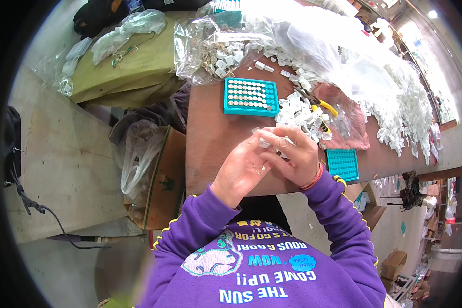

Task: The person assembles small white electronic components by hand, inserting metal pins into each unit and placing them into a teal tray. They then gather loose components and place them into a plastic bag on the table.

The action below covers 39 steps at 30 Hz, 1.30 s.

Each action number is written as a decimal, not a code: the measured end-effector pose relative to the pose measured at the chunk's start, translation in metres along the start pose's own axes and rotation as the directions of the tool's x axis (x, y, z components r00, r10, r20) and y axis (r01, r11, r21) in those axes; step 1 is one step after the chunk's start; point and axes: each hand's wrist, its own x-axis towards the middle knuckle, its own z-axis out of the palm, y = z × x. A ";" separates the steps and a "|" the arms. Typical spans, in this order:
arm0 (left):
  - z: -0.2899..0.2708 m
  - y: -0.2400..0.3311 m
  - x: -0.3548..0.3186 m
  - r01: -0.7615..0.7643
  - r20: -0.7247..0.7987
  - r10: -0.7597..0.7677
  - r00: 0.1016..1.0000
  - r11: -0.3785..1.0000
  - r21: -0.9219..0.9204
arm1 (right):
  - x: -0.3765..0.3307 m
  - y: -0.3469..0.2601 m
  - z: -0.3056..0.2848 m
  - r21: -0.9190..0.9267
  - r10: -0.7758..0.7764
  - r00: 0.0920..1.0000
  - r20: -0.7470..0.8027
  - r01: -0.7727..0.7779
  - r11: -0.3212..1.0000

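Over the near part of the brown worktable, my two hands meet at the fingertips. My left hand (241, 167) is turned palm up, with a few tiny shiny bits (261, 169) lying in the palm. Between its fingers and those of my right hand (299, 154) is a small clear plastic piece (264, 142), partly hidden by the fingers. My right hand bends over it from the right, fingers closed. Just beyond my hands lies a pile of small white and clear plastic pieces (299, 112). A teal tray (251, 111) behind holds rows of small round pale items.
A second teal tray (343, 165) stands at the table's near edge, right of my hands. Yellow-handled pliers (327, 107) lie by the pile, next to a pink cloth (351, 131). Clear bags (195, 49) and heaps of white pieces (405, 118) cover the far side. A cardboard box (165, 179) stands at left.
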 end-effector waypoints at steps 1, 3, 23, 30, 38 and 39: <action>0.000 -0.001 -0.001 0.006 -0.005 -0.006 1.000 1.000 -0.028 | 0.000 0.001 -0.002 -0.043 -0.057 0.998 0.039 0.059 0.997; -0.002 -0.004 -0.001 0.019 -0.036 -0.021 0.999 0.999 -0.033 | 0.003 0.004 -0.004 -0.105 -0.168 0.985 0.036 0.171 0.980; -0.017 -0.014 0.011 -0.136 -0.183 0.169 0.968 0.974 0.180 | -0.032 0.023 -0.055 -0.209 0.241 0.970 0.013 -0.233 0.950; -0.037 -0.010 0.020 -0.289 -0.125 0.348 0.929 0.894 0.342 | -0.083 0.108 -0.134 -0.256 0.634 0.760 -0.142 -0.647 0.718; -0.036 -0.008 0.017 -0.308 -0.083 0.348 0.934 0.901 0.304 | -0.081 0.171 -0.104 -0.564 0.429 0.899 0.089 -0.310 0.766; -0.037 -0.008 0.017 -0.320 -0.058 0.356 0.933 0.890 0.324 | -0.079 0.173 -0.103 -0.569 0.463 0.881 0.102 -0.330 0.753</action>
